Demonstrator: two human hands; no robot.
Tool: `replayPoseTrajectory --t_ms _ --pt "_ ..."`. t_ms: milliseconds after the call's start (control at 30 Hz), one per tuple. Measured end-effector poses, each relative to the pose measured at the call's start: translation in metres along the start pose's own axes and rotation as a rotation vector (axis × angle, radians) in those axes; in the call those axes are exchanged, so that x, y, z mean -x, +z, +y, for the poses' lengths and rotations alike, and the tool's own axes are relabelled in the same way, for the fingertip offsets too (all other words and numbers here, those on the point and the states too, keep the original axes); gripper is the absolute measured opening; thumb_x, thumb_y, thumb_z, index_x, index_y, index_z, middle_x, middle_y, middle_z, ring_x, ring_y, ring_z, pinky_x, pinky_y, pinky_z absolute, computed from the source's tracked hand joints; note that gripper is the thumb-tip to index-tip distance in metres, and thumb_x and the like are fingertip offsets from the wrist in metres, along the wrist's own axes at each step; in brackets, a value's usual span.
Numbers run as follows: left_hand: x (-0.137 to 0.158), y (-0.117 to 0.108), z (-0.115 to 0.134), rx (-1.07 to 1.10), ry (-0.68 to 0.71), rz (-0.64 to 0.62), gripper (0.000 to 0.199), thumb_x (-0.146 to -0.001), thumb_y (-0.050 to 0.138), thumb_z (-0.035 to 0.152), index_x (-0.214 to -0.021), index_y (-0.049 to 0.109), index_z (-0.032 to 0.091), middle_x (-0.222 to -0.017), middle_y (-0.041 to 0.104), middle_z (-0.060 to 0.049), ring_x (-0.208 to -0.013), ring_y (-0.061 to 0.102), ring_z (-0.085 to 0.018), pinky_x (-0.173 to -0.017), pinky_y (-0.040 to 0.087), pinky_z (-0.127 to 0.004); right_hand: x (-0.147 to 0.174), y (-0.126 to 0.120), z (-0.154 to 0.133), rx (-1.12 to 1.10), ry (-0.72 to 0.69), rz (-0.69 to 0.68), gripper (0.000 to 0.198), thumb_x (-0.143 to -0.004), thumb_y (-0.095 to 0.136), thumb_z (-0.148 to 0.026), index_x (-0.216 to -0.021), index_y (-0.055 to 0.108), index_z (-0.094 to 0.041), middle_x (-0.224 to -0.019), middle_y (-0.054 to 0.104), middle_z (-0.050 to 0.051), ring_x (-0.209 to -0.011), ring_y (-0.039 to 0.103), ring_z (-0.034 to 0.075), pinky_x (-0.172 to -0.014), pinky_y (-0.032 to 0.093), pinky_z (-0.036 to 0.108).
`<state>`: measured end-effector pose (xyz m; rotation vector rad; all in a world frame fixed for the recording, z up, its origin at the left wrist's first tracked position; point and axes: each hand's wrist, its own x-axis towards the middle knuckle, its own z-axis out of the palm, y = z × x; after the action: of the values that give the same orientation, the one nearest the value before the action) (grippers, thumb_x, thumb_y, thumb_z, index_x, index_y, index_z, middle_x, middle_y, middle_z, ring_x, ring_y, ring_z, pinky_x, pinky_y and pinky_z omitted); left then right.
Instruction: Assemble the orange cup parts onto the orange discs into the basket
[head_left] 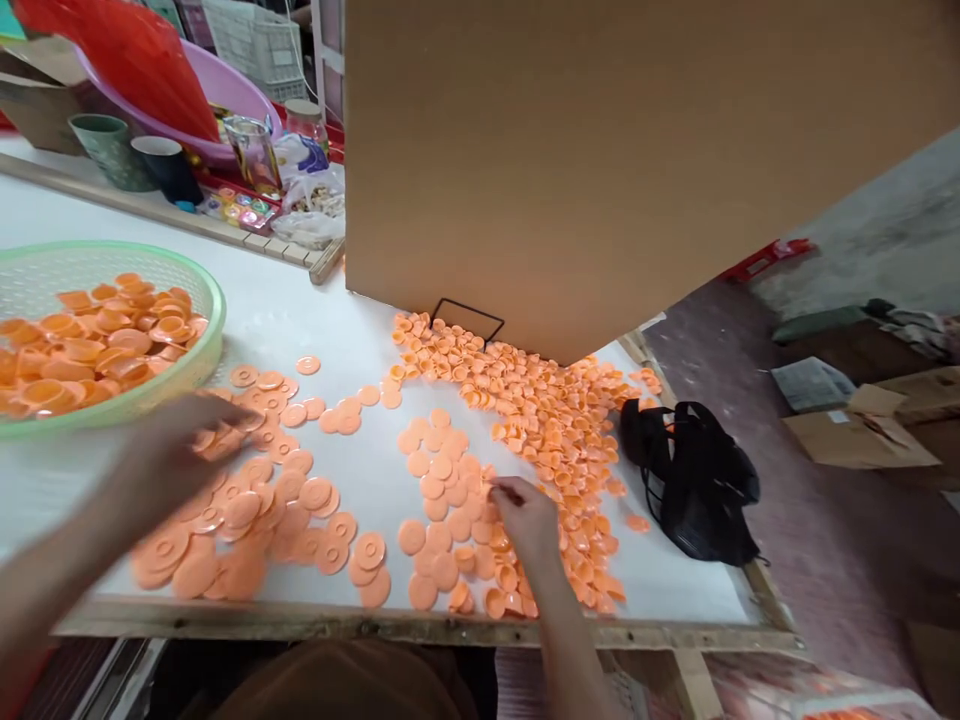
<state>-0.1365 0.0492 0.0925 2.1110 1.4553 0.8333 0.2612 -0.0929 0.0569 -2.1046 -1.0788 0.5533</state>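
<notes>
My left hand, blurred by motion, hovers over the left group of flat orange plastic discs, near the green basket; whether it holds anything is unclear. The fingertips of my right hand are pinched together on what looks like a small orange plastic piece. Under and beside that hand, the middle group of flat discs meets a wide heap of small cup-shaped orange pieces. Larger-looking orange cup pieces fill the pale green mesh basket on the left.
A large cardboard box stands over the heap's far side, with a thin black wire frame at its base. A black bag lies at the table's right edge. Cups, a glass mug and a purple basin stand back left.
</notes>
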Motion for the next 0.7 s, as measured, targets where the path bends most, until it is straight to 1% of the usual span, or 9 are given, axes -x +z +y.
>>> replayPoseTrajectory --t_ms 33,67,100,167,233,367,433,567,700 --pt "0.015 0.028 0.015 0.035 0.166 -0.151 0.022 -0.074 0.069 0.043 -0.087 0.07 0.025 -0.089 0.067 0.001 -0.084 0.057 -0.017 -0.077 0.043 -0.031 0.007 0.012 -0.009 -0.066 0.027 -0.074 0.016 -0.067 0.057 -0.032 -0.071 0.068 -0.02 -0.066 0.067 0.003 -0.062 0.061 0.018 -0.062 0.049 0.029" --pt "0.028 0.055 0.03 0.029 0.268 -0.313 0.02 -0.073 0.072 0.039 -0.089 0.07 0.026 -0.097 0.067 -0.002 -0.09 0.057 -0.019 -0.079 0.04 -0.033 0.013 0.023 -0.017 -0.124 0.054 -0.143 0.013 -0.067 0.057 -0.031 -0.069 0.065 -0.02 -0.062 0.065 0.002 -0.057 0.059 0.017 -0.056 0.047 0.027" --pt "0.04 0.079 0.043 0.01 0.315 -0.398 0.018 -0.071 0.074 0.033 -0.087 0.07 0.025 -0.1 0.066 -0.003 -0.093 0.056 -0.02 -0.078 0.037 -0.034 0.018 0.034 -0.024 -0.172 0.078 -0.197 0.011 -0.066 0.057 -0.03 -0.067 0.062 -0.02 -0.058 0.063 0.0 -0.053 0.057 0.016 -0.052 0.045 0.026" --pt "0.051 0.116 0.063 -0.023 0.331 -0.482 0.01 -0.072 0.071 0.022 -0.081 0.069 0.024 -0.098 0.065 -0.004 -0.094 0.054 -0.021 -0.077 0.032 -0.036 0.026 0.051 -0.034 -0.246 0.105 -0.267 0.007 -0.066 0.056 -0.027 -0.066 0.058 -0.02 -0.056 0.061 -0.001 -0.049 0.054 0.014 -0.047 0.042 0.024" --pt "0.048 0.134 0.069 -0.065 0.276 -0.461 0.008 -0.075 0.066 0.015 -0.077 0.068 0.022 -0.091 0.065 -0.003 -0.091 0.053 -0.02 -0.076 0.028 -0.037 0.029 0.062 -0.04 -0.289 0.114 -0.307 0.006 -0.066 0.056 -0.026 -0.066 0.057 -0.02 -0.055 0.06 -0.002 -0.047 0.052 0.012 -0.047 0.041 0.023" --pt "0.027 0.133 0.053 -0.077 0.132 -0.326 0.016 -0.082 0.062 0.02 -0.096 0.069 0.023 -0.096 0.066 -0.004 -0.095 0.053 -0.021 -0.076 0.027 -0.038 0.027 0.074 -0.049 -0.31 0.141 -0.334 0.006 -0.067 0.056 -0.026 -0.067 0.057 -0.02 -0.049 0.054 -0.005 -0.042 0.05 0.011 -0.043 0.039 0.022" --pt "0.023 0.13 0.045 -0.059 0.095 -0.31 0.021 -0.082 0.065 0.024 -0.103 0.068 0.024 -0.101 0.066 -0.005 -0.096 0.054 -0.021 -0.077 0.027 -0.037 0.025 0.08 -0.054 -0.306 0.171 -0.35 0.006 -0.067 0.055 -0.025 -0.065 0.056 -0.02 -0.047 0.052 -0.006 -0.04 0.048 0.011 -0.04 0.037 0.021" --pt "0.028 0.135 0.042 -0.055 0.078 -0.346 0.017 -0.078 0.069 0.022 -0.094 0.07 0.027 -0.094 0.065 -0.003 -0.092 0.054 -0.021 -0.075 0.027 -0.037 0.023 0.102 -0.062 -0.281 0.199 -0.393 0.005 -0.067 0.056 -0.024 -0.064 0.055 -0.02 -0.049 0.055 -0.005 -0.039 0.049 0.01 -0.039 0.036 0.02" --pt "0.03 0.14 0.048 0.006 0.078 -0.373 0.008 -0.082 0.065 0.027 -0.086 0.072 0.026 -0.085 0.064 -0.003 -0.087 0.054 -0.019 -0.075 0.028 -0.036 0.023 0.122 -0.066 -0.191 0.152 -0.376 0.009 -0.069 0.055 -0.024 -0.062 0.052 -0.02 -0.046 0.052 -0.006 -0.038 0.047 0.01 -0.038 0.035 0.02"
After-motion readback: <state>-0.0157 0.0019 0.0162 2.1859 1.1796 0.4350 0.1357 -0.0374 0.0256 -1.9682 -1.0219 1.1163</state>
